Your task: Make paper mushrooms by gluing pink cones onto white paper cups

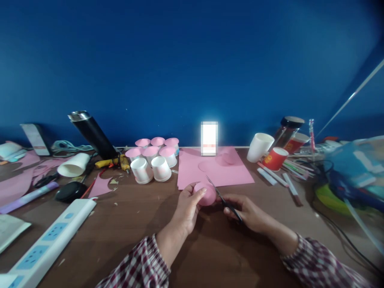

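Note:
Pinched between the thumb and fingers of my left hand (188, 212) is a round pink paper disc (207, 196). My right hand (249, 213) grips a pair of black-handled scissors (221, 197), their blades pointing up and left beside the disc's right edge. Whether the blades touch the paper I cannot tell. Just beyond both hands lie pink paper sheets (216, 176). Left of these stand several small white cups with pink tops (151, 152), and in front of them two upside-down white cups (161, 168).
A white power strip (54, 244) lies at the left, near a tipped paper cup (73, 165) and a leaning black flask (94, 136). Yellow glue gun (114, 163) rests behind. At right are a red cup (275, 159), a white cup (259, 147) and markers (292, 189).

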A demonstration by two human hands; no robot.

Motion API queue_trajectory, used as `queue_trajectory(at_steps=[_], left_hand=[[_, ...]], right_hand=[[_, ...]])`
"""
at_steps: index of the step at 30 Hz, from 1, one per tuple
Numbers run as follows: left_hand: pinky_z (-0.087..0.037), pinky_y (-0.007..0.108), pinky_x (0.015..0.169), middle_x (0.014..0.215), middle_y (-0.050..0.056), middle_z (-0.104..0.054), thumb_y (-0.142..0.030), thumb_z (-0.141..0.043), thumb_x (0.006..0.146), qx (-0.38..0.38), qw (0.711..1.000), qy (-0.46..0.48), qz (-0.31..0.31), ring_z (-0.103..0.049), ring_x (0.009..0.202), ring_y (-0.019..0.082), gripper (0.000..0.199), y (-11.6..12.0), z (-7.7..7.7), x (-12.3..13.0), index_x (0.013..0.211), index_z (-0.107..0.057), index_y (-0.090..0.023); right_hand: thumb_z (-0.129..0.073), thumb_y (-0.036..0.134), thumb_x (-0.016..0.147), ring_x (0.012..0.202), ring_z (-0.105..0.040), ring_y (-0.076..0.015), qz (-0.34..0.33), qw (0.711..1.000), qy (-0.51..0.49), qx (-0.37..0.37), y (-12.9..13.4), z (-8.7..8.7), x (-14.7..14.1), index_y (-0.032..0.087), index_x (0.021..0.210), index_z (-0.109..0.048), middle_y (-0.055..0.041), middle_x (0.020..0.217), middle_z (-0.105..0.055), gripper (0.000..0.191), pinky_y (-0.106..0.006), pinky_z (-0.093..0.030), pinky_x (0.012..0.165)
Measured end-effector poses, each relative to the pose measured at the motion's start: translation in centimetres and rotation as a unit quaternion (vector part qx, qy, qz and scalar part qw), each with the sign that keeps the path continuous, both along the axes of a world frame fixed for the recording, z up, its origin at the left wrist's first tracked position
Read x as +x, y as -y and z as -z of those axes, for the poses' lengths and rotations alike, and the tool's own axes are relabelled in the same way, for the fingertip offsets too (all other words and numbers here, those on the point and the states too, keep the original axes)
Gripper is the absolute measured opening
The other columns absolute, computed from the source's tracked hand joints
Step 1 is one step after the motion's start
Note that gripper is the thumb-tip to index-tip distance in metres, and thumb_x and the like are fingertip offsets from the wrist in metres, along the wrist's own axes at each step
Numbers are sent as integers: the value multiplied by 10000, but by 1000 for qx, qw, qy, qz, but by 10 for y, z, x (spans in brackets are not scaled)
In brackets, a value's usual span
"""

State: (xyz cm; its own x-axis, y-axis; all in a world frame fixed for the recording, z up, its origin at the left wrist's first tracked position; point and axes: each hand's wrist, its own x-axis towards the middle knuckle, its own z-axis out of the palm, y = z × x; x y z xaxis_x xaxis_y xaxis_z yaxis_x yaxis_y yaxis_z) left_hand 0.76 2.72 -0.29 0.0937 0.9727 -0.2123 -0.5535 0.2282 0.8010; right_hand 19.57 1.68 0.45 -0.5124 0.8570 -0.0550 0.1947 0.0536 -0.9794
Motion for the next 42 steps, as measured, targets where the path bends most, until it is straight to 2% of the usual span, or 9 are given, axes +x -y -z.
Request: queue_trajectory(at_steps=[16, 22, 35, 39, 42], left_hand=[[-467, 241, 646, 791, 50, -668, -277, -802, 594, -19, 999, -24, 12, -598, 677, 125, 408, -1, -1, 0, 917, -612, -116], [-463, 243, 640, 785, 52, -671, -289, -808, 580, -21, 999, -27, 11, -600, 671, 129, 415, 0, -2, 0, 910, -622, -117], [-467, 246, 642, 775, 52, -672, -296, -803, 585, -25, 999, -28, 14, -603, 673, 135, 410, 0, -2, 0, 910, -628, -117], [-468, 240, 631, 789, 57, -672, -290, -792, 604, -18, 999, -30, 14, -601, 674, 132, 402, -1, 0, 0, 923, -621, -115], [-464, 239, 624, 779, 55, -674, -298, -798, 591, -19, 999, -29, 13, -599, 661, 130, 407, -1, 0, 1, 912, -624, -118]], right_hand=[[-582, 454, 841, 709, -545, -138, -15, 1000, 4, 8, 0, -1, 2, 138, 1200, -604, -70, 903, -650, 479, -213, -440, 581], [-583, 433, 845, 673, -518, -122, -20, 1000, 0, 4, 0, -2, 2, 138, 1190, -605, -61, 874, -632, 454, -199, -416, 544], [-599, 437, 833, 795, -595, -178, -15, 1000, 3, 0, -1, 2, 3, 144, 1177, -615, -80, 969, -677, 452, -247, -471, 646], [-597, 417, 840, 834, -589, -186, -17, 1000, 2, 17, -1, 3, 3, 144, 1168, -622, -76, 969, -673, 427, -275, -473, 728], [-584, 431, 846, 752, -574, -162, -22, 1000, 3, 13, -1, 1, 4, 145, 1181, -613, -66, 905, -665, 442, -240, -464, 636]])
